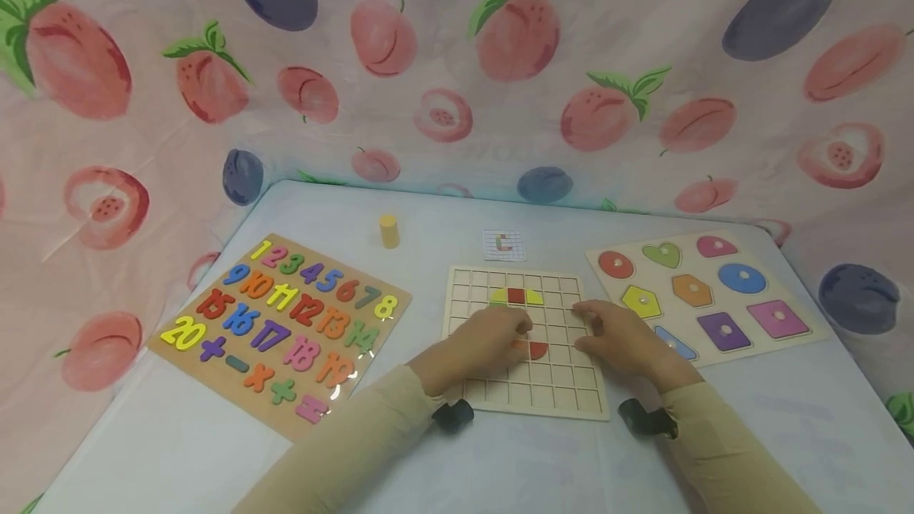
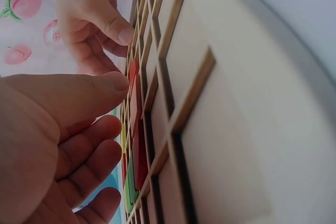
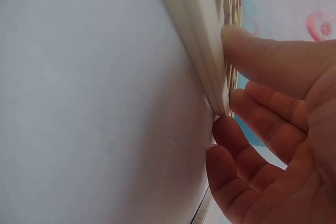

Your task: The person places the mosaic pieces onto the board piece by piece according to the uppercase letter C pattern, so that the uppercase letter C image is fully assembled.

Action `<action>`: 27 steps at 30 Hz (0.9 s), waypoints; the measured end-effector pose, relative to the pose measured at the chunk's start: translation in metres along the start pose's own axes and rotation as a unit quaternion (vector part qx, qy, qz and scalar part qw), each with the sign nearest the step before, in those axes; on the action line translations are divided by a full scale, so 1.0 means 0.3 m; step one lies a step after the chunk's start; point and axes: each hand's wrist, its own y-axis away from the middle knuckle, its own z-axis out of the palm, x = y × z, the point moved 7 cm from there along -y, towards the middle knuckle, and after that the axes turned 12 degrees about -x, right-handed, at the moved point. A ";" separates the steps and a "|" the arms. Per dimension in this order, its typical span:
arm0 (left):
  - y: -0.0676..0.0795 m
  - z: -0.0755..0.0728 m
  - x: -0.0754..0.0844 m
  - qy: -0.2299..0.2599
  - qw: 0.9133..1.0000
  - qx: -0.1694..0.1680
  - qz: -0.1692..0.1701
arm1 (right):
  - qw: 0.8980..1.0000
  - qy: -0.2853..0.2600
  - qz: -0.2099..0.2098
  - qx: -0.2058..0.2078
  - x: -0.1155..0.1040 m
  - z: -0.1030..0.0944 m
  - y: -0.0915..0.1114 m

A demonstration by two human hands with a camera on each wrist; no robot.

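A wooden grid board [image 1: 564,398] lies on the table with coloured tiles set in it. Near its top, a red square tile [image 1: 516,296] sits beside a yellow rounded tile [image 1: 533,297]; lower down lies a red rounded tile [image 1: 539,350]. Over the middle of the board, my left hand [image 1: 489,339] has its thumb [image 2: 100,88] extended at the tiles and its other fingers loosely bent. It hides part of the pattern. My right hand [image 1: 621,338] rests at the board's right edge, thumb [image 3: 262,56] touching the rim, fingers relaxed around the corner.
Behind the board lies a small pattern card [image 1: 504,245]. A yellow cylinder [image 1: 389,232] stands at the back left. The number puzzle [image 1: 282,324] is on the left, the shape puzzle [image 1: 685,260] on the right, close to my right hand.
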 end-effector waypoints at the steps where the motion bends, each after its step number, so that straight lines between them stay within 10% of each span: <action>1: 0.002 0.000 -0.003 0.003 1.000 0.001 -0.002 | 1.000 0.000 0.001 0.000 0.001 0.001 0.000; 27: 0.109 -0.056 -0.176 0.023 0.996 0.016 -0.080 | 1.000 0.003 0.010 0.006 -0.009 0.008 0.033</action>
